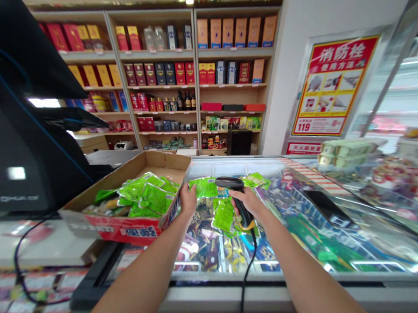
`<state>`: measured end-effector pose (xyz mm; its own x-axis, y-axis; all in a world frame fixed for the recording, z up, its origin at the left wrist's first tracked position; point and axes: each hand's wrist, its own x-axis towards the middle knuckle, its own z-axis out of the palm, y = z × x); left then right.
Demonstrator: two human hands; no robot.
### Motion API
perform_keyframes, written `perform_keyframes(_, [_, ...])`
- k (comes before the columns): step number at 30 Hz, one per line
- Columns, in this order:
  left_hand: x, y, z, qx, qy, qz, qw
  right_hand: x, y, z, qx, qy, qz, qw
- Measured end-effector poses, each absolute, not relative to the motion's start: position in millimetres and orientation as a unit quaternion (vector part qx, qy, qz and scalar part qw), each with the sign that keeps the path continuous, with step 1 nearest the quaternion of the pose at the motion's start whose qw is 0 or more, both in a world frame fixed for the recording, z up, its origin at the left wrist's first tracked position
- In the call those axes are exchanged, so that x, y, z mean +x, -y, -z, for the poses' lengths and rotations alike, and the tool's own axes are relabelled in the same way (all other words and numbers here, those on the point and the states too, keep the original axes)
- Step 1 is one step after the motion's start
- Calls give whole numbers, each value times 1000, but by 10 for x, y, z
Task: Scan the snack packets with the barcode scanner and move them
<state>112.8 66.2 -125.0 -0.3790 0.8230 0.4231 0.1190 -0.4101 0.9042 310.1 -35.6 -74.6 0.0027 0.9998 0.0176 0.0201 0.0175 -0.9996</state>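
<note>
My left hand has its thumb and fingers nearly together, pinching the near end of a flat, shiny green plastic packet; how firmly, I cannot tell. My right hand is curled around the handle of a black handheld scanner with a yellow-trimmed base, its head pointing to nine o'clock and overlapping the packet's far end.

Glare on the crinkled film, or the scanner's head sitting too close, could spoil a reading, I judge. A loose pinch could let the slick packet slip. The thin black cable, trailing toward six o'clock, could snag on the edge. More green packets lie at six o'clock and two o'clock of the held one; a sweep of the scanner could mix or scatter them.

Under them is a glass-topped white chest, reflective, with colourful packages beneath. At nine o'clock stands an open brown cardboard box with a red printed front, holding more green packets; at three, a flat black phone.

Farther out, a black monitor stand rises at ten o'clock, wooden shelves of boxed goods fill twelve, and a red-and-yellow instruction sign hangs at one.
</note>
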Motion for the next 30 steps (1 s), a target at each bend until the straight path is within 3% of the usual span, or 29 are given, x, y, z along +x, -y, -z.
perform_keyframes(4, [1163,-574,1160,523,-504,-640,250,3085,348,769,-490,498,-494,517])
perform_keyframes(12, [1173,-142,602,607,-514,-591,131,2899,399,605,-434,485,-524,550])
perform_keyframes(19, [591,26,84,586,-553,-592,13,2426,396,310,-407,537,-529,516])
perform_keyframes(23, [143,-6,47,563,-585,-581,-58,2128,339,305,-386,551,-544,501])
perform_keyframes(30, [-250,-97,176,527,-669,-516,-93,1846,368,314,-383,557,-559,481])
